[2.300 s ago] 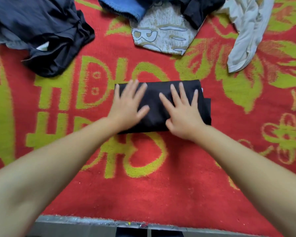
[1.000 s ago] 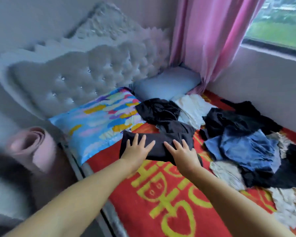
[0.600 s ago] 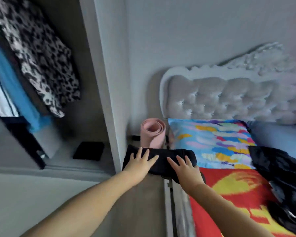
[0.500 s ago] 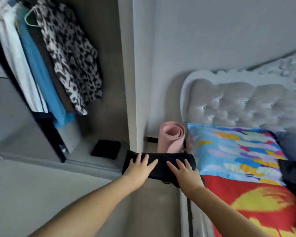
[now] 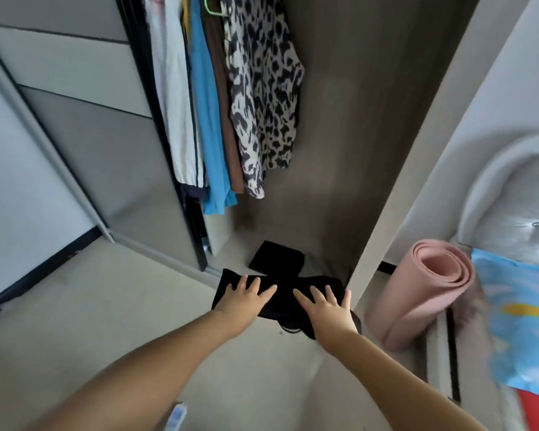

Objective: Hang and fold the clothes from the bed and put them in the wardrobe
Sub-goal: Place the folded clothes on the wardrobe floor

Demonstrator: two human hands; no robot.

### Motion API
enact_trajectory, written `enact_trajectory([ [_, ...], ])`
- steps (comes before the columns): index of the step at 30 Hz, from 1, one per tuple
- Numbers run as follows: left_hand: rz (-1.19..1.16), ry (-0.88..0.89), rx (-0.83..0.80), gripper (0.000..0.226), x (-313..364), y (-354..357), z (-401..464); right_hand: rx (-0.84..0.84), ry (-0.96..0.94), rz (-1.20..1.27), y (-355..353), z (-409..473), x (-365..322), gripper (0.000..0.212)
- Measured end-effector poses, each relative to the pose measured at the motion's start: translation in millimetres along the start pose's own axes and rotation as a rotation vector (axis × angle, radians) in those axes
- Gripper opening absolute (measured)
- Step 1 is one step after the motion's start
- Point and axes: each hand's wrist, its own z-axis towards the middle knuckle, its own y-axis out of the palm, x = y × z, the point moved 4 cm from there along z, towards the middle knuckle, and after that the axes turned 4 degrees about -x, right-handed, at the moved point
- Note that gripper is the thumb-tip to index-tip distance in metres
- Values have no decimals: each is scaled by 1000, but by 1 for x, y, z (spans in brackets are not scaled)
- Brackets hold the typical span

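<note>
A folded black garment is carried flat in front of me, just before the open wardrobe. My left hand lies on its left half and my right hand on its right half, fingers spread on top, thumbs hidden beneath. Another folded black garment lies on the wardrobe floor right behind it. A leopard-print top, a blue garment and a white one hang inside on the left.
The sliding wardrobe door stands at the left. The wardrobe's side panel rises right of my hands. A rolled pink mat leans beside the bed, with a colourful pillow and padded headboard at the far right.
I lifted the folded black garment off the bed and turned left with it. The view swung from the bed to the wardrobe, and my hands now hold the garment at the wardrobe opening.
</note>
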Motion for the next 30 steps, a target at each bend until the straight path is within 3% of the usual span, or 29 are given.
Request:
enact_trajectory([
  [9,43,38,16,90,-72,-30,124,44,-25,69,-27,143,9,84],
  [17,37,78,-50,80,-133,-35,250,-54,3,95,-46,270,18,83],
  [23,74,187,-133,76,-170,-2,343,-189,85,143,-17,355,8,92],
  [30,157,323,-153,77,-187,56,489,-217,215,255,50,474,14,82],
])
